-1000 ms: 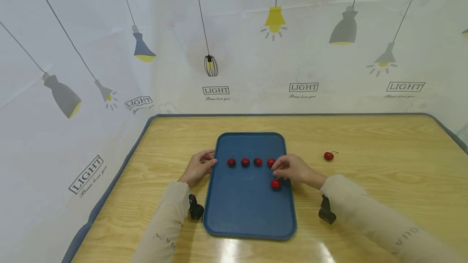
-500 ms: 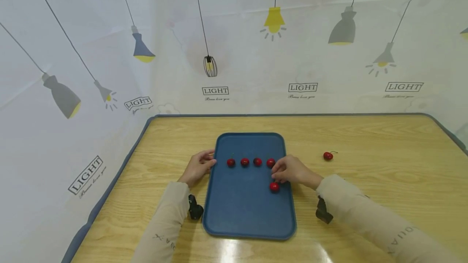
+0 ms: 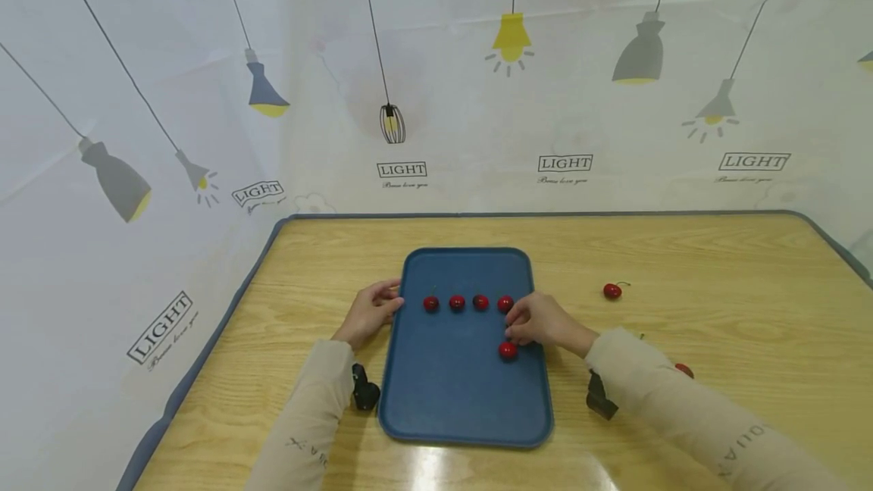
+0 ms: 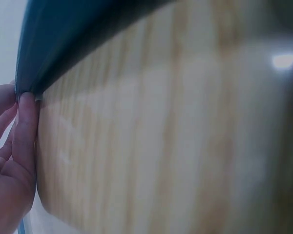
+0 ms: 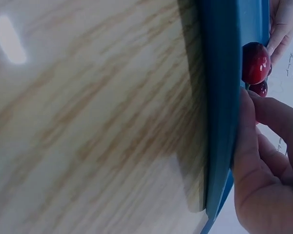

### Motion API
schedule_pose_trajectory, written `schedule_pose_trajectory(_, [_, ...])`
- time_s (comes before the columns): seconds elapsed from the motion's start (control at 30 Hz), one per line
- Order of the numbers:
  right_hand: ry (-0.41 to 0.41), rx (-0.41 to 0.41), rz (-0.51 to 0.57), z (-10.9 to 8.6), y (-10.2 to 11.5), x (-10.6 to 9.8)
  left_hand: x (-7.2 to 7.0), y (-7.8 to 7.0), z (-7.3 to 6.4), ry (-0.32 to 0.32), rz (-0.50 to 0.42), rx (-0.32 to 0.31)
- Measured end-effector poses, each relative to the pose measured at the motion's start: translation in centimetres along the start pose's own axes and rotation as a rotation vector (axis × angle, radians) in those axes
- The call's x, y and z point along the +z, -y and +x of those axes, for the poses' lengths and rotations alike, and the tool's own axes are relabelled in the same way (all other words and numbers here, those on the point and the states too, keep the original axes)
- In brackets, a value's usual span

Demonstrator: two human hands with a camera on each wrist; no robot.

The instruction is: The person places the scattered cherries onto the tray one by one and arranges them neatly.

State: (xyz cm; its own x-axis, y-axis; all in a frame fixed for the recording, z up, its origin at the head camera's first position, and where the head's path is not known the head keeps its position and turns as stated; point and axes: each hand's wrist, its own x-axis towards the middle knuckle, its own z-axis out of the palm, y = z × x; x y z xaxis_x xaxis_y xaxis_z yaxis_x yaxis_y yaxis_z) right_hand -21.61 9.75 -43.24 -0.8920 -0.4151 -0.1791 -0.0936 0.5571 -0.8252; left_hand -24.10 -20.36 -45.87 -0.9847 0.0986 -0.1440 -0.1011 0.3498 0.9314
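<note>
In the head view, my left hand (image 3: 368, 314) holds the left rim of a blue tray (image 3: 464, 408); in the left wrist view the thumb meets the rim and the fingers lie on its other side. Over the tray's right side, my right hand (image 3: 542, 320) pinches the stem of a red cherry (image 3: 508, 351), which hangs or sits just below the fingertips. The right wrist view has this cherry (image 5: 256, 63) close above the thumb tip. Several more cherries (image 3: 457, 302) form a row across the tray's upper half, the rightmost beside my right fingers.
The tray lies on a wood-grain table (image 3: 327, 248). Right of it rests another cherry (image 3: 612, 291) with a stem. A further red cherry (image 3: 684, 370) is partly hidden behind my right sleeve. A lamp-patterned sheet (image 3: 470, 97) rises behind and to the left of the table.
My right hand has shifted slightly left and nearer with the cherry, which now sits lower on the tray. Another cherry has come into view beside my right sleeve. My left hand stays put.
</note>
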Motion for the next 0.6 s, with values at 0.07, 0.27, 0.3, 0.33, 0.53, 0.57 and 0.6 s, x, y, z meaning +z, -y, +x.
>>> schedule_pose_trajectory(0.07, [-0.001, 0.0, 0.004, -0.01, -0.05, 0.06, -0.01, 0.01, 0.02, 0.0, 0.0, -0.006])
schedule_pose_trajectory(0.27, [-0.002, -0.009, -0.005, -0.08, 0.01, 0.06, -0.07, 0.07, 0.01, 0.002, 0.004, -0.01])
schedule_pose_trajectory(0.3, [-0.003, -0.011, -0.011, -0.07, 0.01, 0.05, -0.06, 0.09, 0.01, 0.002, 0.003, -0.01])
schedule_pose_trajectory(0.33, [-0.004, -0.012, -0.015, -0.06, 0.01, 0.05, -0.05, 0.08, -0.01, 0.001, 0.002, -0.01])
schedule_pose_trajectory(0.53, [-0.006, -0.017, -0.043, 0.08, -0.02, 0.08, 0.02, 0.11, 0.0, -0.002, 0.009, -0.002])
schedule_pose_trajectory(0.57, [-0.007, -0.017, -0.045, 0.09, -0.02, 0.08, 0.01, 0.11, 0.01, -0.001, 0.01, -0.001])
schedule_pose_trajectory(0.6, [-0.008, -0.016, -0.048, 0.1, 0.0, 0.09, 0.01, 0.1, 0.01, -0.001, 0.01, -0.001])
